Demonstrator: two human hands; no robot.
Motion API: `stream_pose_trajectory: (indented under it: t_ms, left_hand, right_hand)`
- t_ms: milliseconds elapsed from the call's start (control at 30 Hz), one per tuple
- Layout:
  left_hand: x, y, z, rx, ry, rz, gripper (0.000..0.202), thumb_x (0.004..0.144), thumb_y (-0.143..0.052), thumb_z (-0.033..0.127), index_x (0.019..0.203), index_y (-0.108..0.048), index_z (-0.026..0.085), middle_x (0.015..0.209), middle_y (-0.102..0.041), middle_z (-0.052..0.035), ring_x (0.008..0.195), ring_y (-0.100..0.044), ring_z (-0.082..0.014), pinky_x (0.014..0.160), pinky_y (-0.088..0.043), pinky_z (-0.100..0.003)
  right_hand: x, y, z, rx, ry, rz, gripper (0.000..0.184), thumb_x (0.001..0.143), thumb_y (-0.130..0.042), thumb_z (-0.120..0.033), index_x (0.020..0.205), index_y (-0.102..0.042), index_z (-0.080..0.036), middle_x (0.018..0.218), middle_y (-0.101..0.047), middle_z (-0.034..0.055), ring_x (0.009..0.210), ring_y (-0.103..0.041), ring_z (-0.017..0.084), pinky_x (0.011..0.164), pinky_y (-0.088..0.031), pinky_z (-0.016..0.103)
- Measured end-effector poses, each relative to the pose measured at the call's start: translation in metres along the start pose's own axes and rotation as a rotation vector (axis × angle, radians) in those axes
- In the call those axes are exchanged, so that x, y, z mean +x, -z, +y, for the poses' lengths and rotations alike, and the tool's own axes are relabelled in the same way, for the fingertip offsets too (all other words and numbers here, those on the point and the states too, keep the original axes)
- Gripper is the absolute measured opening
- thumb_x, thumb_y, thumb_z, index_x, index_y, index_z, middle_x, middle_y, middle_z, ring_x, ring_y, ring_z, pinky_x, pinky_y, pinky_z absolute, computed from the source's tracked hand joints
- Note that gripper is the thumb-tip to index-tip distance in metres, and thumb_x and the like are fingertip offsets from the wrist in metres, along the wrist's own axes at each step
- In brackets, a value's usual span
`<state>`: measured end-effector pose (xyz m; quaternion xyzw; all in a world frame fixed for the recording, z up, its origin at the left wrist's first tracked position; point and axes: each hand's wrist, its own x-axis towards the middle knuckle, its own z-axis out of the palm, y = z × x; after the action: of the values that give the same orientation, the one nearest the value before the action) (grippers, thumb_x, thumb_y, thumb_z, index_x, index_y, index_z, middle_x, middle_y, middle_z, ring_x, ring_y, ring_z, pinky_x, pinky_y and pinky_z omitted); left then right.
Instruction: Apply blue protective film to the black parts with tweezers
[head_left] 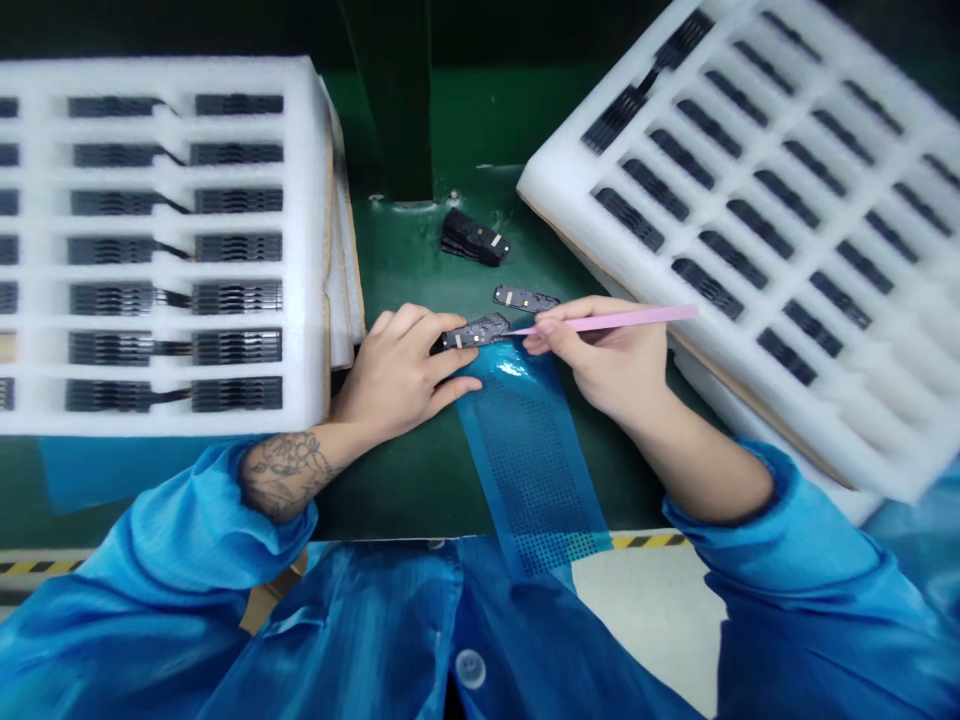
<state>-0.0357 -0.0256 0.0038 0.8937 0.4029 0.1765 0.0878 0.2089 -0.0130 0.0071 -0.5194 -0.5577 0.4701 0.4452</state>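
Currently, two bare hands work over a green bench mat (397,490), both closed on something.

1. Left hand (394,375), lower centre-left: fingers curled and closed, clenching the left end of a small flat black module (474,333). The module sits near the centre of the frame, at the top end of the film strip described in item 4.
2. Right hand (600,355), centre-right: thumb and fingers pinched firmly round pink tweezers (615,320), which point left. Their tip reaches the right end of the held module. Whether the tips are open or closed on it cannot be told at this resolution.
3. A second black module (526,298) lies flat on the mat just above the hands, touching neither. A small stack of black modules (474,238) sits further up, near the foot of a dark green post (394,100).
4. A blue perforated film strip (525,450) runs from under the hands toward lower centre.
5. A stacked white foam tray (150,250) fills the left of the frame, with dark parts in rows of slots. A tilted white foam tray (735,200) fills the upper right, its lower edge near the right hand.
6. Blue smock sleeves (172,540) cover both arms to the wrists.
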Motion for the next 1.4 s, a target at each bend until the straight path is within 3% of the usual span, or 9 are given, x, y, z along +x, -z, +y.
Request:
stream_pose_trajectory:
  t_ms: [100,200,400,733,1400]
  left_hand:
    - [0.0005,0.0029,0.002,-0.02,0.008,0.017,0.03,0.095,-0.062,0.048,0.111,-0.073,0.024,0.134,-0.063,-0.01,0.112,-0.058,-0.0291,0.085,-0.046,-0.044]
    - [0.0026,0.0033,0.0037,-0.034,0.045,0.021,0.026,0.098,-0.059,0.038,0.115,-0.069,0.02,0.135,-0.065,-0.0101,0.111,-0.059,-0.0272,0.086,-0.047,-0.043]
    - [0.0046,-0.0011,0.0031,-0.041,0.053,0.066,0.022,0.101,-0.054,0.021,0.116,-0.069,0.023,0.126,-0.071,-0.0027,0.106,-0.061,-0.0224,0.088,-0.05,-0.04]
    - [0.0058,-0.0021,0.0018,-0.076,0.029,0.083,0.023,0.1,-0.056,0.02,0.119,-0.069,0.02,0.127,-0.07,-0.003,0.106,-0.061,-0.0209,0.095,-0.054,-0.039]
    - [0.0065,-0.0027,0.0018,-0.077,-0.005,0.139,0.022,0.098,-0.058,0.017,0.116,-0.071,0.018,0.123,-0.072,-0.0053,0.101,-0.059,-0.0203,0.092,-0.057,-0.039]
  right_hand:
    - [0.0049,0.0029,0.0016,-0.009,-0.015,0.071,0.017,0.082,-0.08,-0.037,0.079,-0.075,-0.021,0.07,-0.077,0.0031,0.062,-0.074,0.018,0.06,-0.065,0.032]
    - [0.0065,0.0033,0.0022,-0.027,-0.008,0.056,0.016,0.084,-0.079,-0.037,0.08,-0.075,-0.022,0.071,-0.078,0.0032,0.063,-0.075,0.019,0.06,-0.065,0.032]
    - [0.006,0.0016,0.0024,-0.066,0.004,0.051,0.013,0.083,-0.08,-0.033,0.08,-0.076,-0.021,0.073,-0.078,0.0037,0.065,-0.075,0.019,0.06,-0.063,0.031]
    - [0.0068,0.0006,0.0017,-0.105,-0.001,0.039,0.014,0.083,-0.079,-0.032,0.08,-0.076,-0.019,0.074,-0.078,0.0043,0.065,-0.073,0.018,0.061,-0.06,0.03]
    - [0.0071,0.0024,0.0007,-0.141,-0.006,0.03,0.013,0.081,-0.08,-0.031,0.082,-0.078,-0.019,0.075,-0.078,0.0055,0.066,-0.073,0.018,0.059,-0.06,0.03]
